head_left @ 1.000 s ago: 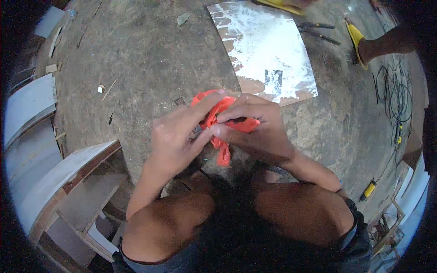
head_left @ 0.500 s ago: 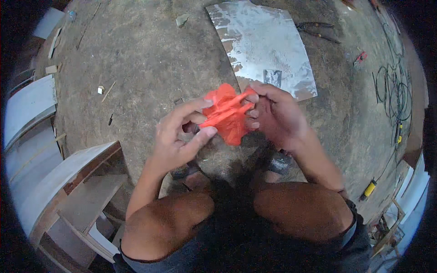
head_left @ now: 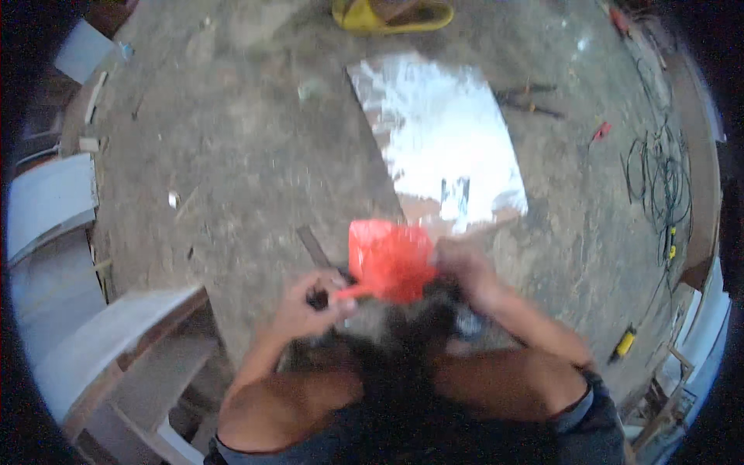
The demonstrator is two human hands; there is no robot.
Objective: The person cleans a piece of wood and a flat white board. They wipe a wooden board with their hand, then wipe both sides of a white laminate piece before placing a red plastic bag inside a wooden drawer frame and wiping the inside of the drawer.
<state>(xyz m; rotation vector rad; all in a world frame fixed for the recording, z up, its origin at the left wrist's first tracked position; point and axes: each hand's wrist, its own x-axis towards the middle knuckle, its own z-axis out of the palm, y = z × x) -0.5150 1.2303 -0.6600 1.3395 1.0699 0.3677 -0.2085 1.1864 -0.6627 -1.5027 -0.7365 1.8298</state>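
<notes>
A thin red plastic bag point(head_left: 391, 262), crumpled and partly spread, hangs between my two hands above the floor. My left hand point(head_left: 314, 304) pinches a narrow twisted strip at the bag's lower left, between thumb and fingers. At the bag's right edge is my right hand point(head_left: 469, 273), closed on it; motion smears its fingers. What the bag holds, if anything, cannot be made out.
Ahead on the concrete floor lies a white-smeared sheet point(head_left: 453, 132), with long-handled cutters point(head_left: 535, 101) beside it. A yellow-rimmed object point(head_left: 391, 17) is farther off. Dark cable point(head_left: 659, 174) lies coiled at right, near a yellow-and-black tool point(head_left: 624, 343). Wooden shelving point(head_left: 159, 360) stands at left.
The view has tilted upward, bringing the yellow-rimmed object in. The red bag, earlier bunched with folds stretched between both hands, is now more spread out. Both hands sit lower in the picture.
</notes>
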